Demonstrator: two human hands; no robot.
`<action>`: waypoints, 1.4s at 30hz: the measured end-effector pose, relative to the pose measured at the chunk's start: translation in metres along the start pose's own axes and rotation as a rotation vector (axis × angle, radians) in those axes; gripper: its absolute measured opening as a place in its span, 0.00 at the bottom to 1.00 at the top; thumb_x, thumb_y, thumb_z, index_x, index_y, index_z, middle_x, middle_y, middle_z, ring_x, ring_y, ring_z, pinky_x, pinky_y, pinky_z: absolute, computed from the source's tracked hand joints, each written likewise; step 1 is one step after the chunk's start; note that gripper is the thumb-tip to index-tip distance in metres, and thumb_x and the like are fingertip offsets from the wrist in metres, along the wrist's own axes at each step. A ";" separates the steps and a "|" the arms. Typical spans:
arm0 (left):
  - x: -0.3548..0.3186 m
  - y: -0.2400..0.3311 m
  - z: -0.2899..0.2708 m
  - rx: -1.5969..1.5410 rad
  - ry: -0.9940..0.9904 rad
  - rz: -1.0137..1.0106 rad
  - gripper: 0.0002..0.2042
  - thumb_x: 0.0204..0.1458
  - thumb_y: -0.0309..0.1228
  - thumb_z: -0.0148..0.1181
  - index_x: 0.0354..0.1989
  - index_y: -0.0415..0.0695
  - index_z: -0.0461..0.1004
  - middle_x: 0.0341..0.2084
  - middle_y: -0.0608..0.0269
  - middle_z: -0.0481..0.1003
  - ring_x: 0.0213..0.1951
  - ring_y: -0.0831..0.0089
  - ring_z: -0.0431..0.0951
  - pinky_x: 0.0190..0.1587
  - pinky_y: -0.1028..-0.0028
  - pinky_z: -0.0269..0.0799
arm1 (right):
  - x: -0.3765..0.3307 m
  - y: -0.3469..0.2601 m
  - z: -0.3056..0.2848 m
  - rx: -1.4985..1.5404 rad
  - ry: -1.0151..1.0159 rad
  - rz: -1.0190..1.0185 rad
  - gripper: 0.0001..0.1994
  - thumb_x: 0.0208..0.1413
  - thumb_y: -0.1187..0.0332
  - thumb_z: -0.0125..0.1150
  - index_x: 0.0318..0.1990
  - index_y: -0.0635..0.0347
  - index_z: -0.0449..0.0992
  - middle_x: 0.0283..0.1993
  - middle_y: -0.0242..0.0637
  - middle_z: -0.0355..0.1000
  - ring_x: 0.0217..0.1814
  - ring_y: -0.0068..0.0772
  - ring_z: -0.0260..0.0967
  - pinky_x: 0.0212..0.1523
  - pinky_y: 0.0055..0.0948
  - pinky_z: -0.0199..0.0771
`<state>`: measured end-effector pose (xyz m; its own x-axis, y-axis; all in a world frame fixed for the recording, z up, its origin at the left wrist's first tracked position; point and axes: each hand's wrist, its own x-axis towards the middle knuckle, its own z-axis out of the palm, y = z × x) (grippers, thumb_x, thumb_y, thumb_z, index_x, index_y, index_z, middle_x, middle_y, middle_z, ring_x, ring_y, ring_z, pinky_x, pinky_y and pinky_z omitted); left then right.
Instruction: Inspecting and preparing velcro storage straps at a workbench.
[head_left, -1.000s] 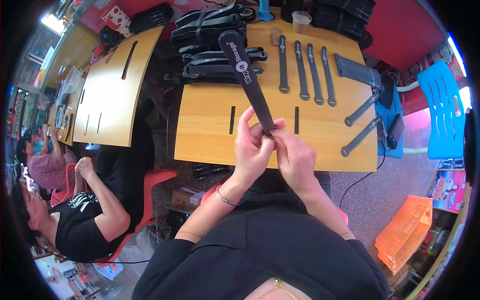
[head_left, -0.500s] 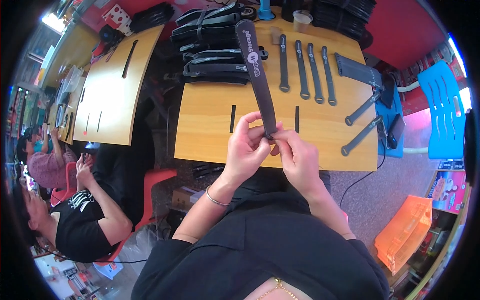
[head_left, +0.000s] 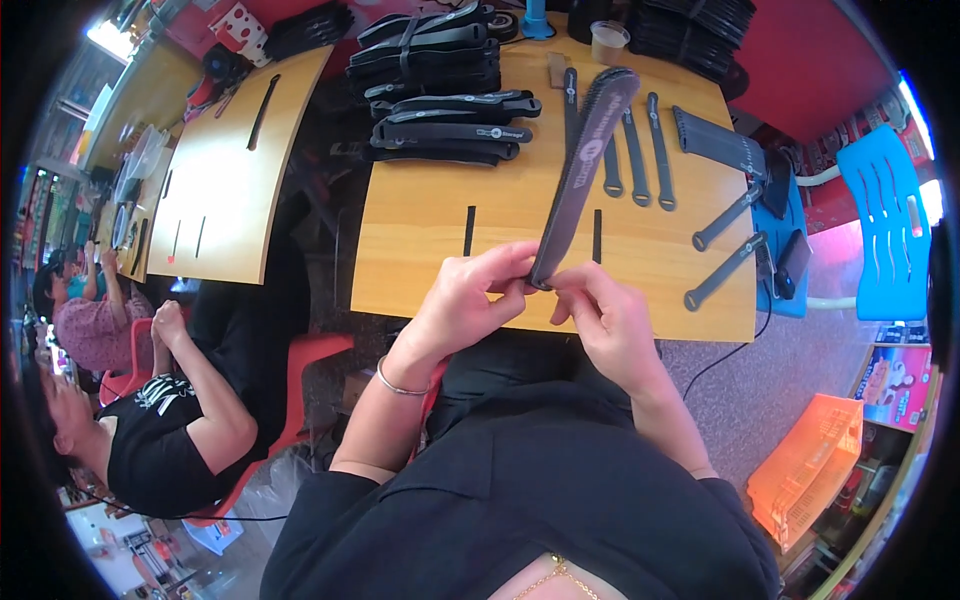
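Observation:
A long dark grey hook-and-loop strap with pale lettering stands up from my hands over the table's front edge, leaning to the right. My left hand pinches its lower end between thumb and fingers. Curled beside it, my right hand has its fingertips at that same end; exactly how they grip it is partly hidden. Two short black strips lie on the wooden table beyond my hands. Similar straps with looped ends lie in a row behind the raised one.
Bundled straps and a looser pile sit at the back left. More straps hang over the right edge near a blue chair. An orange crate stands on the floor. A person in black sits at left.
The strap has tilted from leaning left to leaning right, its printed face turning aside. My left hand has shifted left, and my right hand has opened slightly and moved right.

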<state>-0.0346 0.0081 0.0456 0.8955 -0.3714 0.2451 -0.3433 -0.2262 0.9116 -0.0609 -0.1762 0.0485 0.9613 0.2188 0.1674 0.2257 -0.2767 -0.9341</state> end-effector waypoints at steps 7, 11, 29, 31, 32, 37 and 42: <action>0.000 0.020 -0.023 0.310 -0.343 -0.078 0.17 0.44 0.13 0.52 0.43 0.37 0.76 0.32 0.60 0.80 0.37 0.71 0.82 0.41 0.75 0.78 | 0.000 -0.008 -0.025 -0.207 -0.227 0.001 0.06 0.55 0.77 0.53 0.39 0.59 0.73 0.25 0.36 0.75 0.27 0.34 0.76 0.27 0.29 0.71; -0.011 0.004 -0.002 -0.362 -0.145 -0.276 0.17 0.50 0.15 0.50 0.50 0.35 0.71 0.40 0.58 0.78 0.42 0.71 0.80 0.46 0.74 0.77 | 0.002 -0.011 -0.023 -0.195 -0.178 -0.051 0.08 0.54 0.75 0.55 0.41 0.57 0.75 0.24 0.34 0.75 0.27 0.31 0.75 0.28 0.27 0.71; -0.012 0.004 0.024 -0.989 -0.032 -0.362 0.23 0.57 0.22 0.53 0.61 0.33 0.58 0.50 0.55 0.70 0.53 0.69 0.72 0.54 0.69 0.72 | 0.007 0.008 -0.003 -0.167 0.151 -0.395 0.08 0.47 0.79 0.65 0.36 0.58 0.78 0.34 0.36 0.73 0.32 0.30 0.74 0.29 0.25 0.73; -0.013 0.005 0.023 -0.992 -0.029 -0.371 0.23 0.57 0.23 0.54 0.61 0.32 0.59 0.49 0.55 0.71 0.51 0.69 0.73 0.53 0.70 0.73 | 0.006 0.008 0.000 -0.159 0.164 -0.389 0.08 0.47 0.79 0.65 0.36 0.58 0.78 0.33 0.35 0.73 0.31 0.30 0.74 0.28 0.25 0.72; -0.013 0.006 0.023 -0.995 -0.026 -0.382 0.23 0.58 0.25 0.54 0.61 0.32 0.59 0.48 0.55 0.72 0.49 0.70 0.74 0.52 0.70 0.74 | 0.006 0.008 0.000 -0.150 0.178 -0.384 0.08 0.47 0.79 0.65 0.35 0.58 0.78 0.31 0.35 0.72 0.30 0.31 0.73 0.27 0.25 0.71; -0.014 0.011 0.009 -0.864 -0.168 -0.495 0.20 0.58 0.25 0.55 0.57 0.32 0.64 0.42 0.56 0.76 0.42 0.72 0.78 0.48 0.73 0.76 | 0.005 0.002 -0.002 -0.112 0.169 -0.339 0.05 0.49 0.80 0.61 0.33 0.61 0.76 0.29 0.36 0.71 0.29 0.30 0.70 0.28 0.24 0.69; -0.019 0.019 -0.007 -0.369 -0.305 -0.394 0.10 0.56 0.20 0.53 0.45 0.32 0.73 0.35 0.58 0.78 0.39 0.72 0.80 0.44 0.76 0.76 | 0.017 -0.009 -0.031 -0.232 0.223 -0.205 0.05 0.51 0.81 0.59 0.33 0.61 0.75 0.29 0.37 0.70 0.30 0.31 0.71 0.30 0.25 0.69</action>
<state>-0.0565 0.0169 0.0607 0.7951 -0.5762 -0.1892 0.1662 -0.0930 0.9817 -0.0413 -0.1992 0.0695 0.8977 0.0890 0.4315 0.4216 -0.4582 -0.7825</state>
